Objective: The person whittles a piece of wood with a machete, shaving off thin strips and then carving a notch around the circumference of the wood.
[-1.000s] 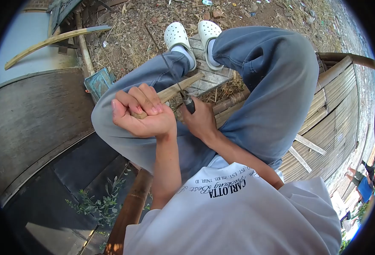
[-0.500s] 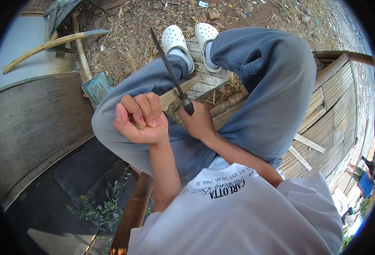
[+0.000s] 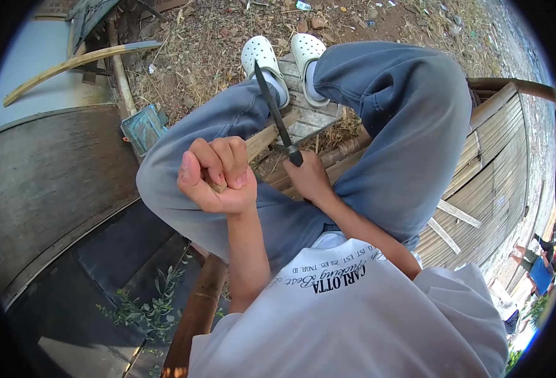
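Here we are with the left hand [image 3: 218, 179] at nine o'clock, fingers curled tight round the near end of a wooden stick [image 3: 263, 140]. The stick points away towards one o'clock, between the knees, its far end over the wooden board [image 3: 316, 120] under the white shoes [image 3: 307, 50] at twelve. And at two o'clock, just off centre, the right hand [image 3: 309, 179] is wrapped round the handle of a knife [image 3: 272, 102], the blade slanting up towards eleven and crossing above the stick.

So how far on are we? By my reading, mid-work: blade and wood are together, both hands busy. The stick looks to be one piece, pale along its visible side, but no fresh cut or notch can be made out, so what's done and what's left I can't call.

Now the hidden bits! The left fist covers the near end, bar a small stub peeking between finger and thumb. The blade masks a stretch of stick, and whether steel touches wood I cannot tell. The right fingers are tucked round the far side of the handle, mostly unseen. Over at three, bamboo slats [image 3: 489, 164] curve out towards the dark rim; between three and four, a figure in blue [image 3: 541, 275] is too small and distorted to read.
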A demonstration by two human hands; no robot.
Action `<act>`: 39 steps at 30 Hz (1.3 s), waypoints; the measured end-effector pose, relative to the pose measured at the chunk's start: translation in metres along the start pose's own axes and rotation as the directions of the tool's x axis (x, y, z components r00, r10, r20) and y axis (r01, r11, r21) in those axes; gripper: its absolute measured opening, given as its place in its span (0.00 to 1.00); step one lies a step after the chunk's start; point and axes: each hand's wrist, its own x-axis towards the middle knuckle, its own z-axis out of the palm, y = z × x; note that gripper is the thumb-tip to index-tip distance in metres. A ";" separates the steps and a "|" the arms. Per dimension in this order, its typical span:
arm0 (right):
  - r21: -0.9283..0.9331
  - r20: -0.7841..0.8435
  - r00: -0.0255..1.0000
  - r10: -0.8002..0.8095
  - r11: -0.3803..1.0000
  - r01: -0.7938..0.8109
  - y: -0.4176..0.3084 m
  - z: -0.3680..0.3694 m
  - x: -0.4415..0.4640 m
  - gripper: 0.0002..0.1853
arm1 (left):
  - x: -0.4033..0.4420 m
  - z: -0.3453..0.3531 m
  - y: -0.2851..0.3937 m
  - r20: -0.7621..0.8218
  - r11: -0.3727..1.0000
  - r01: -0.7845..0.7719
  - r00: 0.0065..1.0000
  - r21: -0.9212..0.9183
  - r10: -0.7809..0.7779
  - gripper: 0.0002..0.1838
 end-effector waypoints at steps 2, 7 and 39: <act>0.004 0.056 0.998 0.018 1.000 -0.018 -0.028 -0.015 -0.016 0.12 | 0.001 0.003 -0.002 -0.021 0.999 -0.024 0.999 0.027 0.025 0.23; 0.416 0.337 0.869 0.364 0.770 -0.484 0.017 -0.007 0.003 0.09 | -0.005 0.002 0.000 -0.097 0.995 -0.090 0.991 0.050 0.094 0.23; 0.674 0.738 0.650 0.182 -0.159 -0.721 0.024 0.012 0.023 0.17 | 0.000 0.011 0.000 -0.394 0.932 -0.191 0.866 0.307 0.307 0.21</act>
